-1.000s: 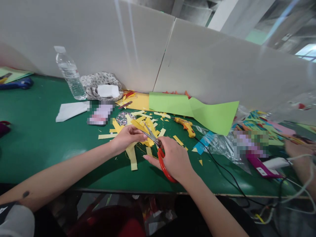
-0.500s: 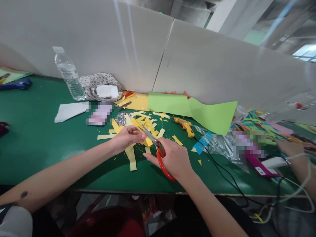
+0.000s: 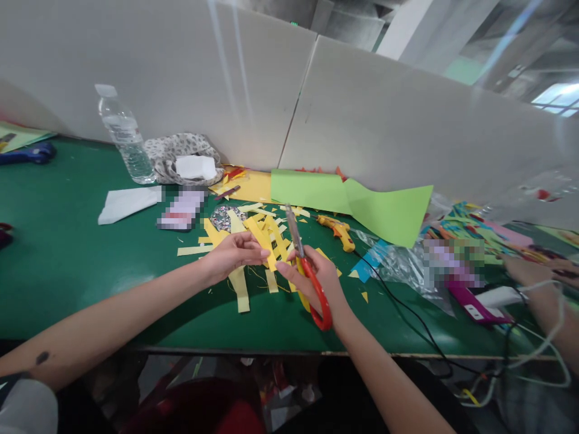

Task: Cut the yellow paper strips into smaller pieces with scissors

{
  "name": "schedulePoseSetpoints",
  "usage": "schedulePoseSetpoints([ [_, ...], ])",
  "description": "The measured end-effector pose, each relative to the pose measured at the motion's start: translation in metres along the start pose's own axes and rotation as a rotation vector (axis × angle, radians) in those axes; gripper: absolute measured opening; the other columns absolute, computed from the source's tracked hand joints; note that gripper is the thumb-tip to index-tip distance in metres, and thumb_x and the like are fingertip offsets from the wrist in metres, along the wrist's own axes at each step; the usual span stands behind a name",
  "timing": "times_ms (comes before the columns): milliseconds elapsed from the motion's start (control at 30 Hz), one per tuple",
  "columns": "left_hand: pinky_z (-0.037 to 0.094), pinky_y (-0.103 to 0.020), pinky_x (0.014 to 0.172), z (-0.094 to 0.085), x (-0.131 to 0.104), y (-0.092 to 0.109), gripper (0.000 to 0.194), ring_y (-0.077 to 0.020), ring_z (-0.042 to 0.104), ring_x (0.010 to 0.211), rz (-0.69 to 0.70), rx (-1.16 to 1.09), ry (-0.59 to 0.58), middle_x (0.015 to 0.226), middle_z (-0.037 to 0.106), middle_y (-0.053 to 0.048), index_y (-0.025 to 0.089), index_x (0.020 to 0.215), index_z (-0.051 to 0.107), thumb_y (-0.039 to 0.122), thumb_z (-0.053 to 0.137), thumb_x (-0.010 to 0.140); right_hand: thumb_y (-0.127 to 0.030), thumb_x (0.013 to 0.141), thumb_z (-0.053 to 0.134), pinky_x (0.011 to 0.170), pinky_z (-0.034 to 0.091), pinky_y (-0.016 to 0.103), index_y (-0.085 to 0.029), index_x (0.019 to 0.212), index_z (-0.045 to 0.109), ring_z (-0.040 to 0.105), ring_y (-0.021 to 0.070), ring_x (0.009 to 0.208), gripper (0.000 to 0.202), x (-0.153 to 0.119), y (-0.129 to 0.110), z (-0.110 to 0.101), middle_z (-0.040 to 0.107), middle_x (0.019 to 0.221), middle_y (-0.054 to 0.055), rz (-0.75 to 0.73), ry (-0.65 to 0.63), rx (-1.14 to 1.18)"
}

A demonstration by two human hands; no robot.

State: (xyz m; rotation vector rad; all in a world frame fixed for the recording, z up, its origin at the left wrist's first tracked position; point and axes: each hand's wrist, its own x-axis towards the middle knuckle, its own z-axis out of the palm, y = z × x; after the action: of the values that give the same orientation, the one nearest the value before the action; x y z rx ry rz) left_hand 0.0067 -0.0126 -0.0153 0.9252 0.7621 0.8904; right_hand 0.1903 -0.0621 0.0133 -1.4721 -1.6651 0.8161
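My left hand (image 3: pixel 239 253) pinches a yellow paper strip (image 3: pixel 259 235) between thumb and fingers, above a pile of yellow paper strips (image 3: pixel 239 289). In my right hand (image 3: pixel 319 278) are scissors (image 3: pixel 323 304) with red handles, their blades pointing up and away, apart from the strip. The right thumb reaches close to the lower end of the strip. Another yellow piece shows under the right palm; whether the hand holds it, I cannot tell. Behind the pile lies a round sparkly item (image 3: pixel 221 217).
A yellow glue gun (image 3: pixel 337 231) lies right of the pile, its black cord running forward. Green paper sheets (image 3: pixel 384 211) lean by the wall. At left stand a water bottle (image 3: pixel 124 135) and a patterned cloth bag (image 3: pixel 181 147). Another person's hand (image 3: pixel 527 271) is at far right.
The scissors have come away from the yellow strip and swung upright, their blades now together. My right hand has turned and moved slightly right; the left still holds the strip.
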Motion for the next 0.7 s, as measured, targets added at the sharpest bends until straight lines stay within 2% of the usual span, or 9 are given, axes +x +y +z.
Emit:
schedulePoseSetpoints([
  [67,0.052,-0.023,0.067,0.001,0.000,-0.002,0.030,-0.0097,0.065,0.063,-0.002,0.011,0.003,0.067,0.067,0.002,0.015,0.069,0.054,0.018,0.081,0.057,-0.043,0.061,0.072,0.054,0.044,0.025,-0.023,0.080,0.050,0.052,0.0112,0.053,0.035,0.000,0.000,0.003,0.055,0.061,-0.006,0.055,-0.012,0.206],
  [167,0.051,-0.023,0.067,0.004,-0.001,-0.003,0.030,-0.0098,0.064,0.062,-0.013,0.026,0.004,0.064,0.066,0.002,0.015,0.070,0.054,0.019,0.081,0.057,-0.034,0.061,0.071,0.059,0.048,0.028,-0.023,0.083,0.048,0.056,0.0128,0.059,0.034,0.001,0.003,0.009,0.056,0.065,-0.005,0.070,-0.053,0.365],
  [367,0.051,-0.021,0.070,0.001,0.000,0.000,0.021,-0.0068,0.061,0.060,0.043,0.027,0.067,0.065,0.066,0.002,0.014,0.068,0.061,0.020,0.079,0.060,-0.024,0.062,0.067,0.064,0.050,0.030,-0.022,0.082,0.048,0.057,0.0128,0.062,0.028,0.002,0.008,0.014,0.055,0.066,-0.005,0.043,-0.039,0.317],
  [533,0.052,-0.023,0.074,-0.003,0.003,0.000,0.021,-0.0083,0.063,0.063,0.040,-0.003,0.096,0.065,0.068,-0.001,0.015,0.067,0.062,0.027,0.078,0.062,-0.023,0.062,0.067,0.061,0.049,0.028,-0.023,0.081,0.048,0.056,0.0123,0.061,0.027,0.002,0.006,0.011,0.054,0.066,-0.006,0.047,-0.024,0.326],
  [700,0.052,-0.022,0.073,-0.002,0.003,0.001,0.021,-0.0091,0.065,0.068,0.026,-0.058,0.119,0.069,0.069,0.000,0.015,0.071,0.064,0.026,0.079,0.061,-0.023,0.062,0.066,0.057,0.048,0.027,-0.022,0.082,0.048,0.054,0.0121,0.058,0.027,0.002,0.003,0.007,0.054,0.065,-0.005,0.066,-0.016,0.289],
])
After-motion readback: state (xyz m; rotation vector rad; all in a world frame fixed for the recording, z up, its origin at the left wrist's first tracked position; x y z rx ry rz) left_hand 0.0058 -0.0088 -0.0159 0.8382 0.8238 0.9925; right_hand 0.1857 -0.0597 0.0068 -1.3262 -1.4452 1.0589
